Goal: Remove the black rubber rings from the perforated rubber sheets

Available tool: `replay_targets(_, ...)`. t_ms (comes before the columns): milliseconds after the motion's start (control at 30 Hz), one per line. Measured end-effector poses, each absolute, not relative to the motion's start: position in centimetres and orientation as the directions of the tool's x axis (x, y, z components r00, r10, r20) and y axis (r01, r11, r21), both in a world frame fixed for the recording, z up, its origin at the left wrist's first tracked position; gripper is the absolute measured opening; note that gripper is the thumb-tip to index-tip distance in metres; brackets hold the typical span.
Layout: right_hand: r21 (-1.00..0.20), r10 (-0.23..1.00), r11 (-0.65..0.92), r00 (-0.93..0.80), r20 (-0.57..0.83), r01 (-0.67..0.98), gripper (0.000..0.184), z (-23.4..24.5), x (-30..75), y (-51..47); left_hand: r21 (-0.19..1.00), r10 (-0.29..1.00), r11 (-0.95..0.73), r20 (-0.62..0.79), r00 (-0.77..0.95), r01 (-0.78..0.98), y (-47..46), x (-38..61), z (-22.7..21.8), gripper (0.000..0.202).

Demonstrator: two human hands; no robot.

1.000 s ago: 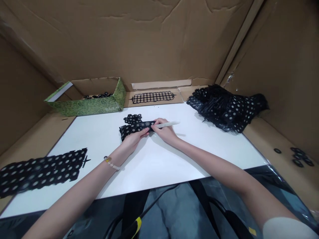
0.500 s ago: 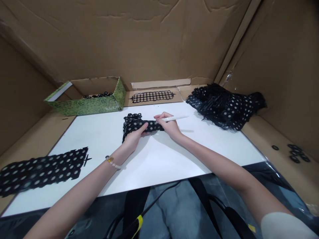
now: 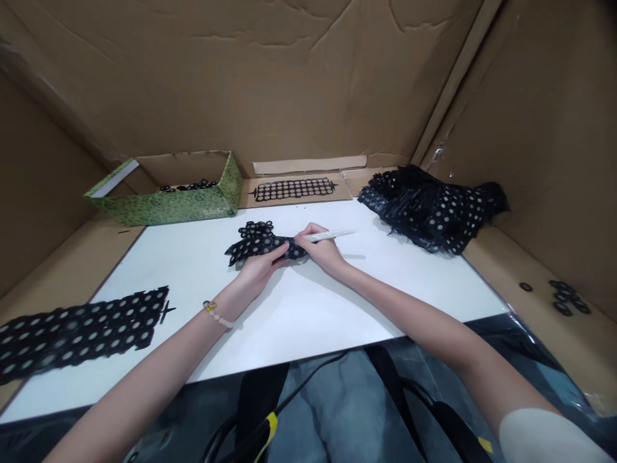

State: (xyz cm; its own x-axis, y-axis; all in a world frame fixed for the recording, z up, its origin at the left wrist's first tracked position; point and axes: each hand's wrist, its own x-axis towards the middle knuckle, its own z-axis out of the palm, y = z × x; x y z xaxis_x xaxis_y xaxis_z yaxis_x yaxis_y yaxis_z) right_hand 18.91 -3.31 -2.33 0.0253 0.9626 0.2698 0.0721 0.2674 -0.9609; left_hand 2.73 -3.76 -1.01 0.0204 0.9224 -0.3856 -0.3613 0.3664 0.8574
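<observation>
In the middle of the white board (image 3: 289, 308) lies a black perforated sheet (image 3: 255, 244) full of round holes. My left hand (image 3: 258, 267) pinches its near edge, fingers closed on it. My right hand (image 3: 322, 252) grips a thin white stick (image 3: 332, 235) like a pen, with its tip pressed into the sheet's right end. A small heap of black rings (image 3: 256, 227) lies just behind the sheet.
A green box (image 3: 168, 199) with black rings in it stands at the back left. Another perforated sheet (image 3: 294, 188) lies at the back centre, a pile of them (image 3: 429, 206) at the right, and punched-out sheets (image 3: 81, 331) at the left. Loose rings (image 3: 562, 299) lie on cardboard far right.
The sheet has swung so that its left end points further left and lies flatter. My right hand and the stick have dropped a little toward the sheet.
</observation>
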Motion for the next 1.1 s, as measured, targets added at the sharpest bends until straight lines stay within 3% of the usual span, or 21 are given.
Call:
replay_targets(633, -0.952, 0.960, 0.272, 0.032, 0.279, 0.139, 0.018, -2.7, 18.7, -3.4, 0.859, 0.927, 0.368, -0.371, 0.063, -0.355, -4.3, 3.0, -0.7, 0.005)
replay_targets(900, -0.880, 0.936, 0.325, 0.015, 0.351, 0.346, 0.019, -1.9, 18.3, -4.3, 0.848, 0.927, 0.360, -0.371, 0.049, -0.390, -4.2, 2.9, -0.8, 0.005)
replay_targets(1100, -0.867, 0.932, 0.330, 0.019, 0.363, 0.372, 0.017, -2.1, 18.1, -4.3, 0.856, 0.930, 0.361, -0.360, 0.074, -0.370, -4.4, 3.2, -0.7, 0.005)
